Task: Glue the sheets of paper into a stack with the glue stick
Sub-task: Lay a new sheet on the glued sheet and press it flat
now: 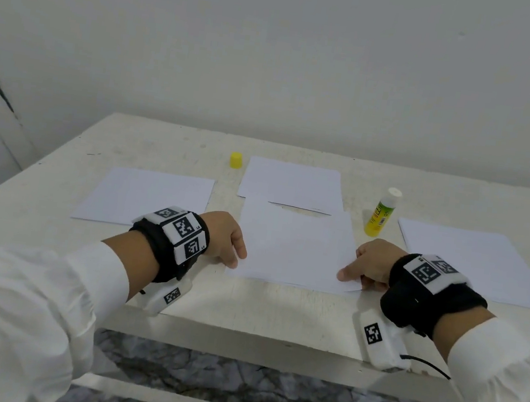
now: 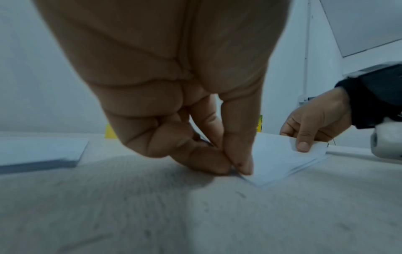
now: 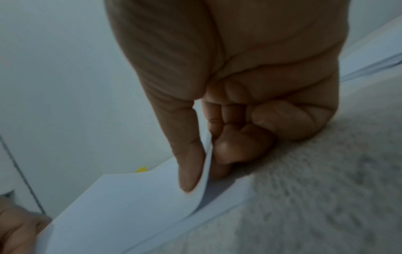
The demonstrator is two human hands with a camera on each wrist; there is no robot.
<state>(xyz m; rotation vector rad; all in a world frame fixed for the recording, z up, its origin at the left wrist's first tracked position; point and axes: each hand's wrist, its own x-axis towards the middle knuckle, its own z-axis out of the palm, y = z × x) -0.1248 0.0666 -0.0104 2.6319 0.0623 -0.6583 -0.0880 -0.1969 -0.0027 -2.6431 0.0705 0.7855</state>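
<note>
The white surface (image 1: pixel 55 193) stands against a plain white wall (image 1: pixel 276 50), with marbled flooring below. Loose paper sheets lie left (image 1: pixel 146 197), right (image 1: pixel 474 262) and at the back (image 1: pixel 293 181), likely laid out within reach for stacking. The centre stack (image 1: pixel 294 248) lies nearest the person, whose left hand (image 1: pixel 225 239) pinches its near left corner, while the right hand (image 1: pixel 369 265) pinches the raised near right corner of the top sheet, thumb above and fingers (image 3: pixel 226 151) beneath, probably to square it up. The glue stick (image 1: pixel 380 212) stands uncapped just right of the stack; its yellow cap (image 1: pixel 236 160) stands apart at the back.
</note>
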